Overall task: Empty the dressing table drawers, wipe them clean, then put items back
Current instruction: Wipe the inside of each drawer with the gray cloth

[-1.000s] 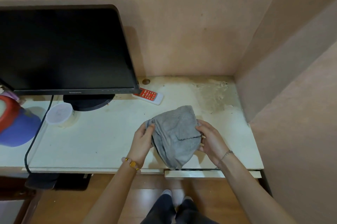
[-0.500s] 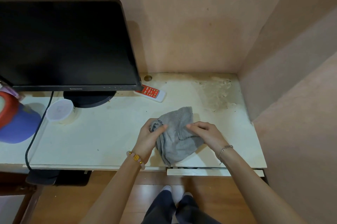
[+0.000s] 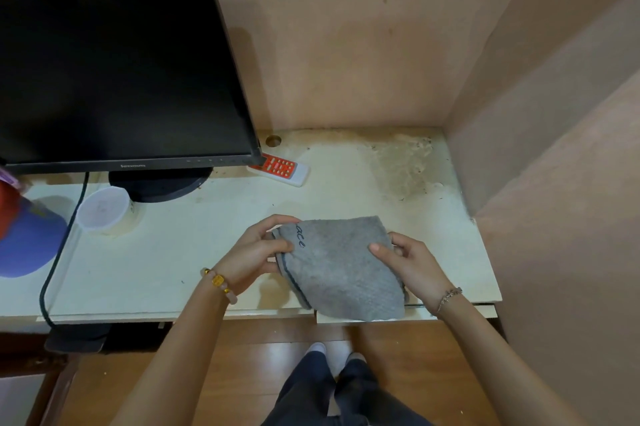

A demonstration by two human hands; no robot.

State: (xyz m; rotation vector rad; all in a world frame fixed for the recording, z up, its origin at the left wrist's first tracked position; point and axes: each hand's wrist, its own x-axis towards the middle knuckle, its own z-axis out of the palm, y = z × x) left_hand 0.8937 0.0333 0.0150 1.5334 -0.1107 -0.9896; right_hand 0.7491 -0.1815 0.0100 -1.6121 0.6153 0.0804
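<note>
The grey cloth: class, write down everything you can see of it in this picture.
The grey cloth looks like soft, waffle-textured towelling, folded into a rough rectangle, with a dark trimmed edge and dark stitched letters near its left corner. It is held over the front right part of the pale table, its lower edge reaching past the table's front. The left hand pinches its left side; the right hand grips its right side.
</note>
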